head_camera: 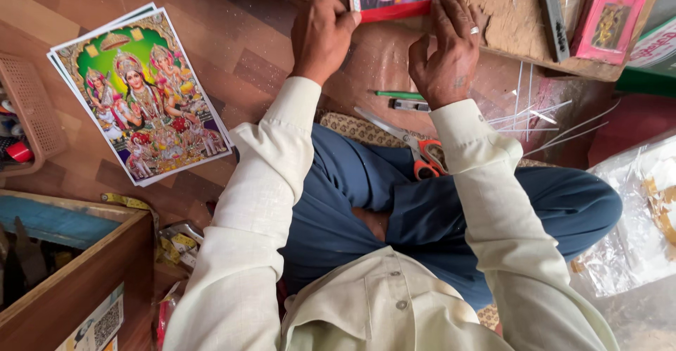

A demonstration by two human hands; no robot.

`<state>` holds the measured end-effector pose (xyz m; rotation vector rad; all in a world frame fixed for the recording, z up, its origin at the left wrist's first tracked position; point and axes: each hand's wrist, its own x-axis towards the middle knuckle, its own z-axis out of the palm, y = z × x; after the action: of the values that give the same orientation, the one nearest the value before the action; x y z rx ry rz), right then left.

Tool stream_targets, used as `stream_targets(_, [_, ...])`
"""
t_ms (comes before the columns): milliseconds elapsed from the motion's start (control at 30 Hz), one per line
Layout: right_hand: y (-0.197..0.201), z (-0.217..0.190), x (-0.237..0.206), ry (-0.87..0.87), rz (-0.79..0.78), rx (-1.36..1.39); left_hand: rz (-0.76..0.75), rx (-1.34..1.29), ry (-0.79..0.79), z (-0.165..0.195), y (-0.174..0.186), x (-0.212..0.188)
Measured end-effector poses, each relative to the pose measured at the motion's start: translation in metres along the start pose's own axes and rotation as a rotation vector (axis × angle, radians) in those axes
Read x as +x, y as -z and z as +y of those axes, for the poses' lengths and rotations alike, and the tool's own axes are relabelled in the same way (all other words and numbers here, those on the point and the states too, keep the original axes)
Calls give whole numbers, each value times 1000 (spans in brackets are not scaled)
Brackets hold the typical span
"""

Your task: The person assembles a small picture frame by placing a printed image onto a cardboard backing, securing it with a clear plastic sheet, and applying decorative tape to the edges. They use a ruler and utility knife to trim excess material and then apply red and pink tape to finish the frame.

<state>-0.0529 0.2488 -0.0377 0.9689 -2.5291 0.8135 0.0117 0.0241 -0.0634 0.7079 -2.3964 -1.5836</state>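
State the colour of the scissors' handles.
Orange-red, on the scissors by the knee; head view.
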Motion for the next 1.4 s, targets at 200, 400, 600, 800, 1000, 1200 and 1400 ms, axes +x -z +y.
stream_targets(200, [-1, 14, 33, -143, -27, 20, -11, 202, -311, 17, 17, 1])
stream_targets(400, [15, 32, 42, 103, -67, -27, -11, 328, -249, 34, 23, -3])
stream_targets(600, [15, 61, 41, 339, -125, -117, 43, 471, -413, 35, 18, -8])
stream_targets(800, [19, 67, 44, 373, -180, -15, 49, 579, -445, 33, 13, -6])
stream_targets(1000, [6, 13, 42, 175, -148, -265, 60, 563, -425, 39, 12, -8])
stream_targets(1200, [-22, -6, 36, -13, -45, -347, 55, 520, -405, 38, 11, -6])
stream_targets(1400, [0, 44, 46, 201, -189, -218, 63, 539, -407, 40, 11, -3])
